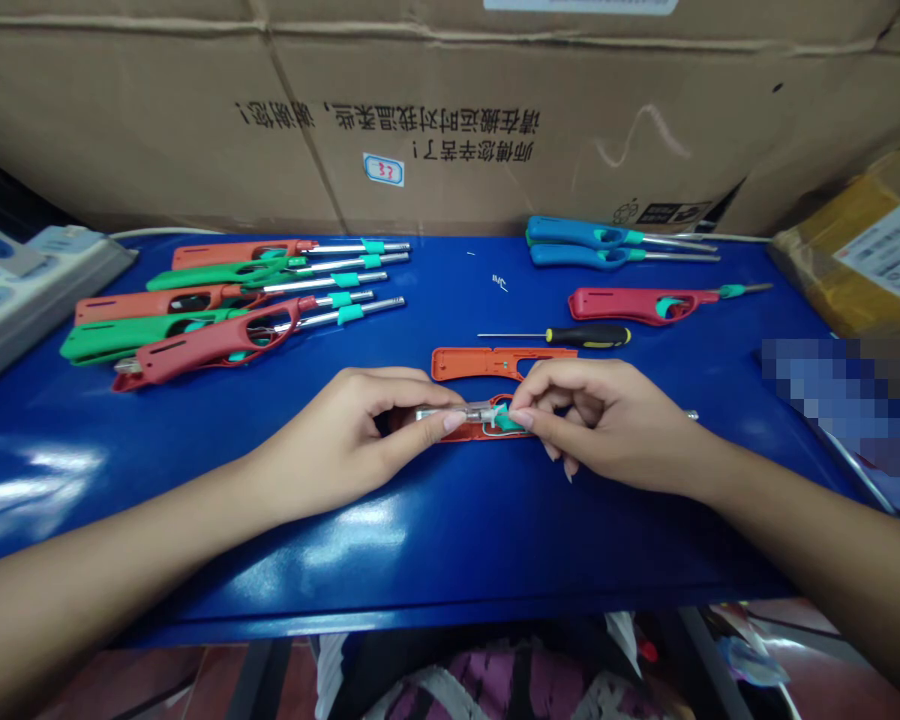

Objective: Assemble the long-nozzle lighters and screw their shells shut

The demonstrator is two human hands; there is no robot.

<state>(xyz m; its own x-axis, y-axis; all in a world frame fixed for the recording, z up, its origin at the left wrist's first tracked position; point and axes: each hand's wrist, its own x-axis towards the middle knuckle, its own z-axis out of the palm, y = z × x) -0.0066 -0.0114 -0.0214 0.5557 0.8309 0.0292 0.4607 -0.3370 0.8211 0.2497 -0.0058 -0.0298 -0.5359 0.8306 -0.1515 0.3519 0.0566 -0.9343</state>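
Note:
An opened orange gas lighter (461, 432) lies across the table between my hands, its inner parts exposed. My left hand (375, 425) is closed on its left end, with thumb and forefinger at the clear fuel tank (427, 411). At the lighter's middle, my right hand (600, 420) pinches the green trigger (504, 417) between thumb and forefinger. A thin white wire (499, 433) curves below the trigger. The metal tube is mostly hidden behind my right hand; only its tip (691, 414) shows. Just beyond lies the other orange shell half (469, 363), inside facing up.
Behind the shell half is a black and yellow screwdriver (589, 336). Several assembled lighters (217, 342) lie at the left. Two blue lighters (574, 256) and a red one (622, 304) are at the back right. A large cardboard box (420, 90) borders the table, with a power strip (37, 290) at left.

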